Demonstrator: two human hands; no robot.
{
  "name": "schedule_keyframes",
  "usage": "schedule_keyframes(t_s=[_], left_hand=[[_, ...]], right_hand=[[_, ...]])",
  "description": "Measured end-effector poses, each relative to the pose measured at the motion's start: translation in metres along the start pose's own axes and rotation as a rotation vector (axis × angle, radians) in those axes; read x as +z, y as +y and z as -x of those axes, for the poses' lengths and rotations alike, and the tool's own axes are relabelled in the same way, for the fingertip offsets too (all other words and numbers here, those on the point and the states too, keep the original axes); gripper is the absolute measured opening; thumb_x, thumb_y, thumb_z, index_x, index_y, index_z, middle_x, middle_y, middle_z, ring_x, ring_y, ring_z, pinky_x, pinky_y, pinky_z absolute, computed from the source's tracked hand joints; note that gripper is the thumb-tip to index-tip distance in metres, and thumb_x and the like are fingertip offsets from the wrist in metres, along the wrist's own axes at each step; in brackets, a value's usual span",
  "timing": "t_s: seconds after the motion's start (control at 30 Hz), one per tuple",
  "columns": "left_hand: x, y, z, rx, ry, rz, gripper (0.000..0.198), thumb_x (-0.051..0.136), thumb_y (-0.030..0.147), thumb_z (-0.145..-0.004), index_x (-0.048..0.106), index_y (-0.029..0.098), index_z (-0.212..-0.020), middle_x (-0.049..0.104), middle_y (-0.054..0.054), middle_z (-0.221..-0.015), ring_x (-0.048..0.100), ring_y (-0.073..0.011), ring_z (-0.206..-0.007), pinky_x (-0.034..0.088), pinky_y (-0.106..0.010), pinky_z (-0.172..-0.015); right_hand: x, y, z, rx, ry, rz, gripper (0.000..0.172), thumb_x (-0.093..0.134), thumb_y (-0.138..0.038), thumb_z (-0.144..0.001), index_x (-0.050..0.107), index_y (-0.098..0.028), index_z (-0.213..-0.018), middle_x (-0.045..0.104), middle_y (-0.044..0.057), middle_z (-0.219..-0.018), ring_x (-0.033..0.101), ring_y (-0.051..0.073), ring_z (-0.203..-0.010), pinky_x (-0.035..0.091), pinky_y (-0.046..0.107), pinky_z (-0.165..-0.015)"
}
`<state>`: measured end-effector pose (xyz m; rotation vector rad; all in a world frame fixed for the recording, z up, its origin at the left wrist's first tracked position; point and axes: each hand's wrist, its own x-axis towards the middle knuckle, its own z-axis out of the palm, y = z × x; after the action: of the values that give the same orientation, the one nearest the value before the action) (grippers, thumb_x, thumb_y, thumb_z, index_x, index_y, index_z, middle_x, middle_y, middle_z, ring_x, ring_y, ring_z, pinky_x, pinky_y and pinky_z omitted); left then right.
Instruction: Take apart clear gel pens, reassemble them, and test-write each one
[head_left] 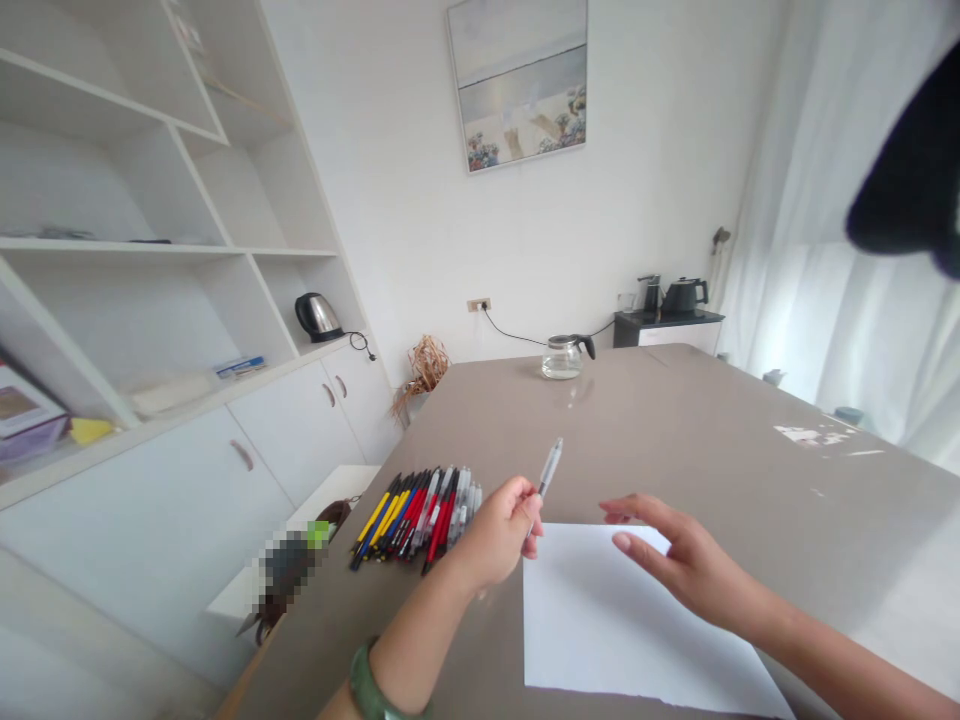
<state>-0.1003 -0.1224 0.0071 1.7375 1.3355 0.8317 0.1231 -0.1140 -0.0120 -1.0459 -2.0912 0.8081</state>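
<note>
A clear-barrelled pen (551, 466) points up and away from me, its lower part wrapped by the fingers of my left hand (501, 528). My right hand (686, 560) hovers over a white sheet of paper (600, 640), thumb and fingers apart, holding nothing. To the left of my left hand lies a pile of pens (412, 515) in yellow, blue, red, black and clear, roughly side by side. My left forearm crosses in front of the pile's right end. The paper's right part is hidden under my right arm.
The brown table (637, 420) carries a glass pot (562, 358) at its far edge and white scraps (806, 434) on the right. Beyond it, a black kettle (684, 295) stands on a small cabinet. White shelves (150, 240) with a steel kettle (318, 317) line the left wall.
</note>
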Motion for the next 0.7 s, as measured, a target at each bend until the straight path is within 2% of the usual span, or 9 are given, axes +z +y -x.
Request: schedule_keyframes(t_s=[0.07,0.1,0.23,0.3,0.37,0.5,0.7], left_hand=[[0.014,0.004,-0.001,0.054,0.017,0.094,0.029,0.026,0.041,-0.082,0.043,0.018,-0.087,0.046,0.003,-0.066,0.041,-0.0058,-0.05,0.035,-0.018,-0.049],[0.02,0.004,-0.003,0.072,0.037,0.095,0.028,0.027,0.041,-0.082,0.043,0.019,-0.085,0.044,0.004,-0.065,0.039,-0.006,-0.051,0.034,-0.018,-0.05],[0.034,0.0,-0.007,0.131,0.108,0.043,0.027,0.027,0.04,-0.083,0.044,0.019,-0.078,0.04,0.004,-0.063,0.038,-0.0082,-0.057,0.032,-0.02,-0.055],[0.038,-0.007,-0.008,0.135,0.13,0.027,0.024,0.03,0.038,-0.082,0.044,0.019,-0.083,0.044,0.003,-0.066,0.041,-0.0093,-0.06,0.033,-0.021,-0.057],[0.039,-0.014,-0.008,0.128,0.174,0.002,0.021,0.038,0.036,-0.08,0.043,0.02,-0.091,0.049,0.001,-0.074,0.046,-0.0112,-0.066,0.035,-0.022,-0.06],[0.037,-0.022,-0.007,0.122,0.222,-0.063,0.017,0.039,0.035,-0.079,0.045,0.02,-0.083,0.054,-0.001,-0.075,0.049,-0.0136,-0.07,0.036,-0.024,-0.063],[0.035,-0.021,-0.004,0.056,0.151,-0.04,0.025,0.035,0.039,-0.08,0.049,0.019,-0.082,0.049,0.002,-0.063,0.042,-0.0107,-0.056,0.031,-0.022,-0.052]], right_hand=[[0.001,-0.007,-0.012,0.131,0.113,-0.218,0.039,0.046,-0.044,-0.075,0.052,-0.021,-0.106,0.058,0.006,-0.086,0.052,0.017,-0.078,0.043,0.03,-0.067],[0.002,-0.01,-0.019,0.147,0.137,-0.334,0.04,0.048,-0.044,-0.074,0.052,-0.02,-0.105,0.057,0.004,-0.079,0.051,0.015,-0.071,0.042,0.028,-0.064],[0.013,-0.015,-0.042,0.1,0.241,-0.712,0.03,0.054,-0.04,-0.071,0.058,-0.016,-0.089,0.051,0.0,-0.065,0.044,0.01,-0.059,0.038,0.026,-0.06],[0.02,-0.012,-0.046,0.113,0.286,-0.833,0.026,0.055,-0.038,-0.071,0.059,-0.015,-0.083,0.048,-0.002,-0.06,0.041,0.008,-0.055,0.035,0.024,-0.057],[0.026,-0.006,-0.045,0.141,0.303,-0.917,0.024,0.056,-0.036,-0.071,0.059,-0.015,-0.082,0.048,-0.002,-0.058,0.041,0.008,-0.055,0.034,0.024,-0.057],[0.031,0.006,-0.041,0.172,0.247,-1.047,0.025,0.054,-0.036,-0.073,0.06,-0.015,-0.086,0.052,-0.001,-0.06,0.044,0.009,-0.058,0.035,0.026,-0.06],[0.032,0.015,-0.044,0.16,0.212,-1.013,0.023,0.052,-0.036,-0.074,0.062,-0.015,-0.079,0.054,0.001,-0.06,0.046,0.01,-0.058,0.035,0.027,-0.061]])
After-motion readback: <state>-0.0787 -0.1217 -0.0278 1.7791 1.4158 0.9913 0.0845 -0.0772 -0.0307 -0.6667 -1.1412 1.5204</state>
